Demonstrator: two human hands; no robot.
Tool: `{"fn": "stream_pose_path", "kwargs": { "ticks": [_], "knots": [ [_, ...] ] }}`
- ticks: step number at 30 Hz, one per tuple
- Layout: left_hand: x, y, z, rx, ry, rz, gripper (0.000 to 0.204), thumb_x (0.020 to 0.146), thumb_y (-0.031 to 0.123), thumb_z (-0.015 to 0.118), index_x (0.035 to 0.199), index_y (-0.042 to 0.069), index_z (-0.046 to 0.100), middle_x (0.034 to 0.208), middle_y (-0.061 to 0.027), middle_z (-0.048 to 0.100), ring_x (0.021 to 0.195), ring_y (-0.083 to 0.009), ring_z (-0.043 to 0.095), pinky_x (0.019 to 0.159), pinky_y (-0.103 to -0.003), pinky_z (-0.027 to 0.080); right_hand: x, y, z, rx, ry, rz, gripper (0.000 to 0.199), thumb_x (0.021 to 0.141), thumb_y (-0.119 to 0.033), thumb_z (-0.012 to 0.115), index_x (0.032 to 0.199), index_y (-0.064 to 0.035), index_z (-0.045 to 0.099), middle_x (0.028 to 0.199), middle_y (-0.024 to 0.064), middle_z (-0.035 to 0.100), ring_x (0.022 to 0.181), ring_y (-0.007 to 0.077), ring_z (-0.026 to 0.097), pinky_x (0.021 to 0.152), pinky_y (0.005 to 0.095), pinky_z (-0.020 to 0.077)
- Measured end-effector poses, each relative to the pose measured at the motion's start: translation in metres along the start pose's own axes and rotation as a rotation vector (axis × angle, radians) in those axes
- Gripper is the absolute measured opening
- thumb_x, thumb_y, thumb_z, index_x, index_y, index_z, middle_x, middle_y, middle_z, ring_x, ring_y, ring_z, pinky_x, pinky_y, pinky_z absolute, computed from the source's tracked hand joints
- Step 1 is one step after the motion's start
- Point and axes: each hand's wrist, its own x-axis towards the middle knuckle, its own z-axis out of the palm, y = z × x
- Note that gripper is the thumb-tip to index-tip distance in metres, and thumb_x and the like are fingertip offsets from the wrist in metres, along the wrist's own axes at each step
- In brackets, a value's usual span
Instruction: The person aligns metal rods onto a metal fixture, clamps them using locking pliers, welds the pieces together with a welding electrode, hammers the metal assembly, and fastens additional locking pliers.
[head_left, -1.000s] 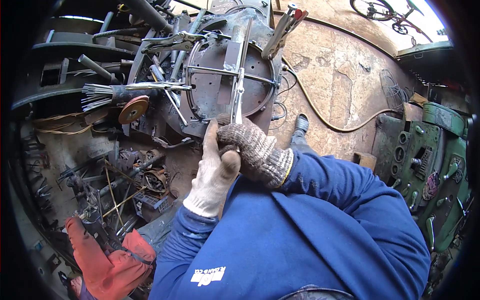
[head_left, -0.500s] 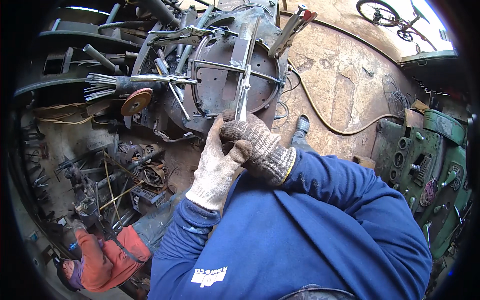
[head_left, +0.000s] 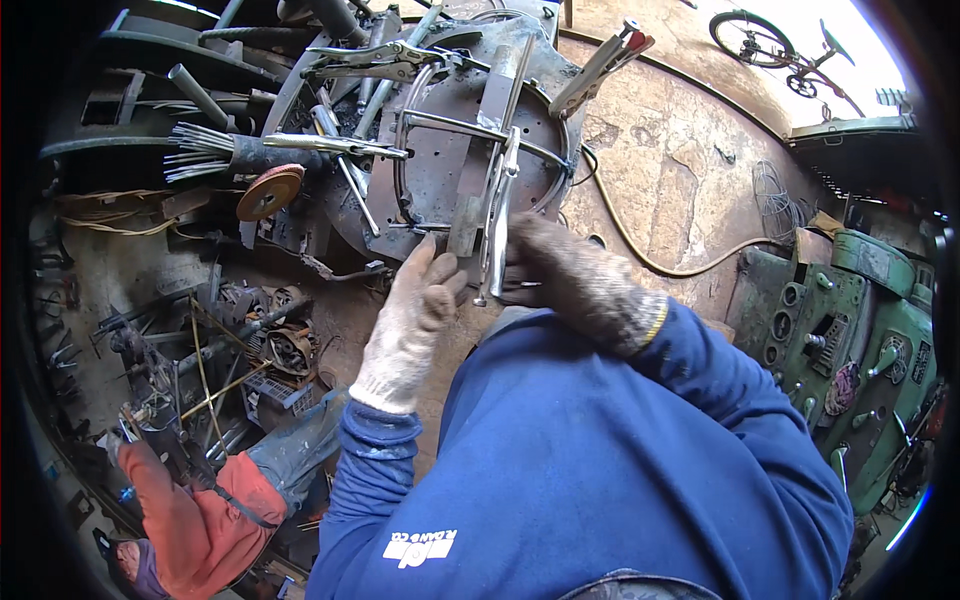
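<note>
Centre frame, the left hand (head_left: 413,318) in a pale glove presses its fingers on the flat steel bar (head_left: 470,200) across the round rusty metal plate (head_left: 470,150). The right hand (head_left: 570,280), in a grey knitted glove, grips the silver locking pliers (head_left: 497,215) clamped on that bar.

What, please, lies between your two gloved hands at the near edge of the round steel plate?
In the head view, locking pliers clamped on a flat bar hang between the left hand and the right hand, over the plate.

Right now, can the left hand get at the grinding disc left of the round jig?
Probably yes. The left hand rests at the round jig's lower edge, and the grinding disc lies uncovered further left, with only low scrap between them.
</note>
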Motion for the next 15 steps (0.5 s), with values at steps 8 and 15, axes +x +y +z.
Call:
{"fn": "stream_pose_path", "kwargs": {
  "ticks": [8, 15],
  "knots": [
    [-0.005, -0.003, -0.028, 0.142, 0.146, 0.141, 0.036, 0.101, 0.019, 0.072, 0.13, -0.003, 0.068, 0.104, -0.0077, 0.073, 0.088, -0.0116, 0.068, 0.085, -0.03, 0.058, -0.09, 0.019, -0.128, -0.028, 0.658, 0.133, 0.034, 0.104, -0.035, 0.063, 0.12, -0.0047, 0.059, 0.091, 0.0047, 0.066, 0.069, 0.0162, 0.063, 0.063, 0.0325, 0.0556],
    [0.031, 0.027, -0.011, 0.601, 0.231, 0.385, 0.024, 0.098, 0.015, 0.074, 0.117, 0.0, 0.075, 0.094, -0.0059, 0.076, 0.078, -0.0091, 0.066, 0.074, -0.026, 0.055, -0.212, 0.17, -0.262, -1.687, 0.232, 0.616, 0.032, 0.099, -0.034, 0.056, 0.109, -0.0052, 0.065, 0.093, 0.0238, 0.074, 0.092, 0.0408, 0.073, 0.082, 0.053, 0.0574]
  ]
}}
